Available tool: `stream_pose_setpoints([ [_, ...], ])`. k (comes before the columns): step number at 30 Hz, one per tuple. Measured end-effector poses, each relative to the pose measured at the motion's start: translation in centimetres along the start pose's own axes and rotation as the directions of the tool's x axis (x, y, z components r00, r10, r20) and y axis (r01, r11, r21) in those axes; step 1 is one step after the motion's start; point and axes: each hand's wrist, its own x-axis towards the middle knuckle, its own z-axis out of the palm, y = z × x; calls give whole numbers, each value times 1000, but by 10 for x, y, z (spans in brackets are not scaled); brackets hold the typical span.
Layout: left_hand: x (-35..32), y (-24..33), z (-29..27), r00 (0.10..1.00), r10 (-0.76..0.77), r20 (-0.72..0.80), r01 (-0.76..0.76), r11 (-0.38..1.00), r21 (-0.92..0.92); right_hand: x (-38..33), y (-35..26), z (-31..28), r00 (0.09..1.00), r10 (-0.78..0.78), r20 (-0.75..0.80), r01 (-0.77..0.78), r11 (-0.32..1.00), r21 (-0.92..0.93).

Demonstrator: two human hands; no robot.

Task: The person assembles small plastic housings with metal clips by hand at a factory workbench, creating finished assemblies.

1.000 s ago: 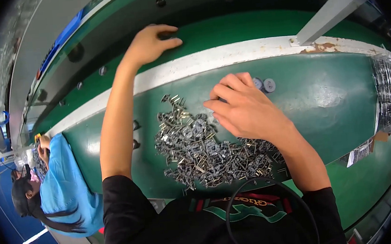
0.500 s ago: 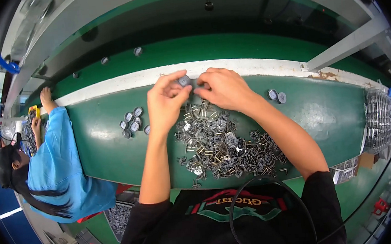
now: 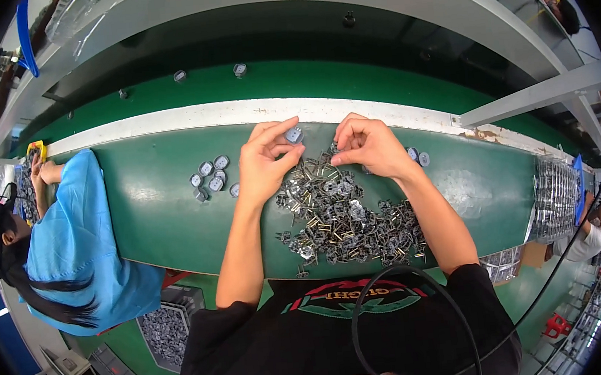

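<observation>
Between the person's raised hands, the left hand (image 3: 264, 163) pinches a small grey round metal part (image 3: 294, 134); the right hand (image 3: 367, 146) has fingertips closed on a tiny piece. Below lies a large heap of loose metal clips (image 3: 342, 216), seemingly mostly unworked; few finished grey discs (image 3: 210, 177) sit left, with bare green bench (image 3: 153, 222) around them.

Both hands are up over a big pile of small metal parts (image 3: 346, 216) on the green bench (image 3: 152, 207). The left hand (image 3: 264, 163) pinches a small grey round piece (image 3: 294, 134), and the right hand (image 3: 368, 146) pinches something tiny beside it. More grey caps (image 3: 210, 177) sit to the left.
</observation>
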Motion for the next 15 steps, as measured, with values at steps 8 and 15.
stream_pose_setpoints([
  [8, -9, 10, 16, 952, -263, 157, 301, 898, -322, -34, -8, -10, 995, -102, -20, 103, 941, 324],
  [15, -17, 6, 54, 938, -275, 210, 337, 863, -377, -61, -11, 2, 937, -223, -269, 145, 949, -280],
])
